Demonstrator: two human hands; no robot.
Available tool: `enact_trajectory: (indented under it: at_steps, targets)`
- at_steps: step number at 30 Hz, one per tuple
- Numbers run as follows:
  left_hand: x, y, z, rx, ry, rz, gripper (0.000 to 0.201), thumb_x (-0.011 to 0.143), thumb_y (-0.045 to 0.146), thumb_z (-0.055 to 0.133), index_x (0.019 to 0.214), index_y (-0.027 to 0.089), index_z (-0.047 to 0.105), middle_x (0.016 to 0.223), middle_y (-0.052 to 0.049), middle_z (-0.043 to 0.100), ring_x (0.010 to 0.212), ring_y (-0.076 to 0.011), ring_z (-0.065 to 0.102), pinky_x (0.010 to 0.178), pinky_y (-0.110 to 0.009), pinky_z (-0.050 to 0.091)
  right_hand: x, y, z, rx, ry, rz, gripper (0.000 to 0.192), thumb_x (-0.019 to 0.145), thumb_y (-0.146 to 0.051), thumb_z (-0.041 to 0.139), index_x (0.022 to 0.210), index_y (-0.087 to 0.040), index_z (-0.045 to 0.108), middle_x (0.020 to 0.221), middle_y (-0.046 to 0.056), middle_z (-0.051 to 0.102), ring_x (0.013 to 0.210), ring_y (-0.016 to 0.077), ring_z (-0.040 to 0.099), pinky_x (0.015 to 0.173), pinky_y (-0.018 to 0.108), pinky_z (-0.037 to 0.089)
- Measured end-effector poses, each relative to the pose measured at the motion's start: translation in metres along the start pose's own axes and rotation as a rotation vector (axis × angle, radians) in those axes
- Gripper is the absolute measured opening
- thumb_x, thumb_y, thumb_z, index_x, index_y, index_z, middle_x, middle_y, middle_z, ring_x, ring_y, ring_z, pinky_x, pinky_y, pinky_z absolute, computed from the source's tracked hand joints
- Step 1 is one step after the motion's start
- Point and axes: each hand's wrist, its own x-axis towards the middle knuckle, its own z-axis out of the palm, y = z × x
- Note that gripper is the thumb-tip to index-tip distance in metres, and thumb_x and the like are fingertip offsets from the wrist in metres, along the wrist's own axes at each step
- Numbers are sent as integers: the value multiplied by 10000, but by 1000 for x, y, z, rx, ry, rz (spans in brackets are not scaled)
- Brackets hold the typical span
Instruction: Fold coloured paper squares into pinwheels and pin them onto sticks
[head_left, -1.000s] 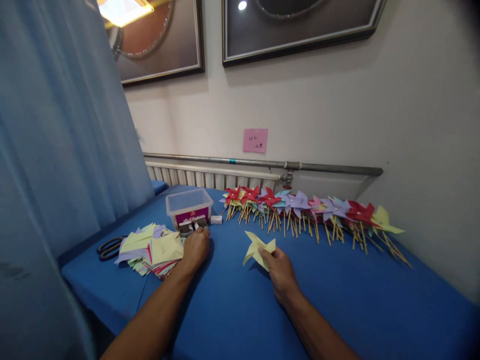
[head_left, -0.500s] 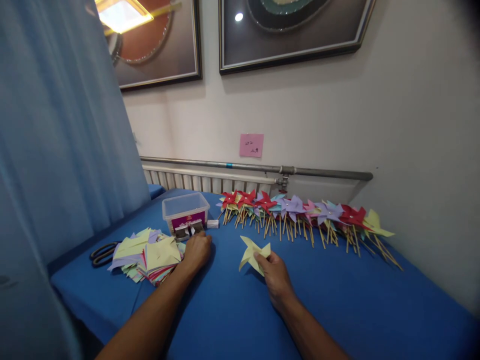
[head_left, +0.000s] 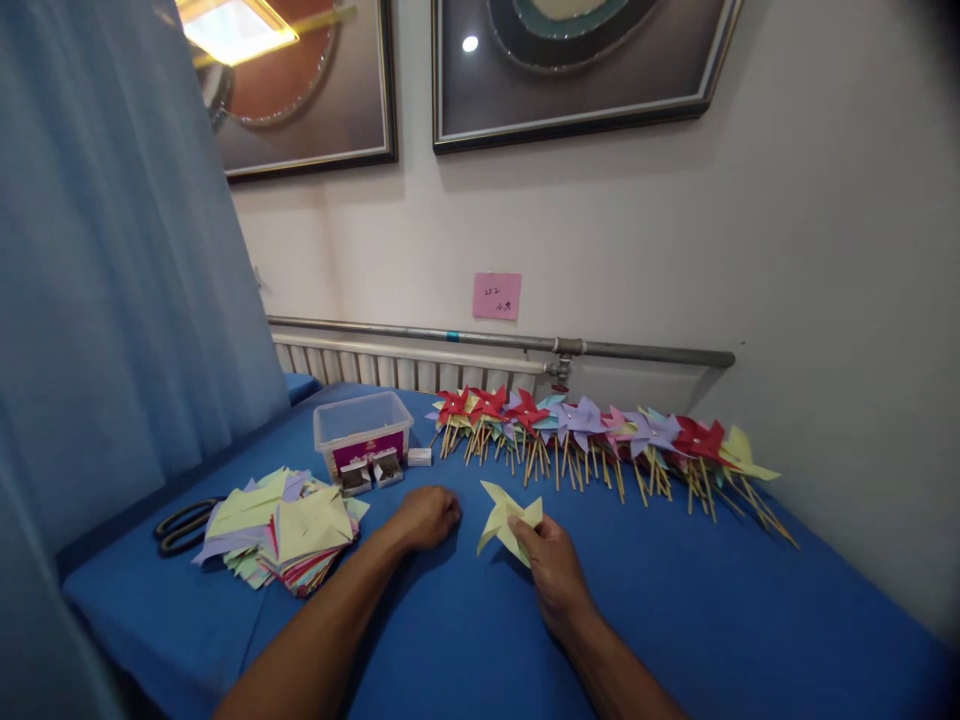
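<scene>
— Yellow paper, folded into a pinwheel head (head_left: 508,520): who has it?

— The right hand (head_left: 551,570) does, pinching its lower edge between thumb and fingers, so the folded points stand up just above the blue counter (head_left: 712,610), near the middle of it.

— And the left hand (head_left: 427,517)?

— Curled into a loose fist, knuckles down on the cloth, just left of the yellow piece and apart from it. Whether something small sits inside that fist, I cannot tell.

— What lies around them?

— Left of the left forearm, a loose stack of coloured paper squares (head_left: 281,525), yellow on top, red and lilac edges showing below. Black scissors (head_left: 180,525) lie beyond that, near the counter's edge by the blue curtain (head_left: 112,300).

— Behind the hands?

— A clear plastic tub (head_left: 362,428) with a purple label, two small open boxes (head_left: 371,470) touching its front, and a small white box (head_left: 419,456) just beside. Along the wall runs a long row of finished pinwheels (head_left: 592,430) on wooden sticks, red, lilac, pink, teal and yellow, overlapping each other.

— On the wall?

— A pink note (head_left: 496,296) above a grey pipe (head_left: 502,340).
</scene>
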Motion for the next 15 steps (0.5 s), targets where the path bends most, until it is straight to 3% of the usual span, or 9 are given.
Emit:
enact_trajectory:
  at_steps: [3, 7, 15]
  targets:
    - [-2, -6, -3, -4, -49, 25, 232, 903, 218, 515, 932, 222, 745, 1002, -73, 774, 936, -228, 692, 799, -290, 461, 2, 2, 1, -4, 6, -3, 360, 636, -450, 837, 867, -190, 746, 792, 51, 798, 786, 282, 751, 709, 348, 563]
    - [2, -7, -3, -6, -31, 6, 234, 862, 206, 531, 910, 216, 760, 942, -68, 777, 874, -218, 685, 762, -282, 456, 3, 4, 0, 1, 18, -10, 388, 617, -451, 860, 871, -184, 740, 832, 62, 807, 790, 280, 754, 745, 361, 570]
    - [15, -20, 3, -274, 37, -56, 245, 779, 170, 553, 897, 163, 767, 787, -18, 733, 721, -158, 613, 662, -243, 423, -1, -1, 1, 22, -2, 10, 383, 628, -435, 862, 893, -182, 748, 861, 65, 812, 823, 292, 758, 781, 374, 576]
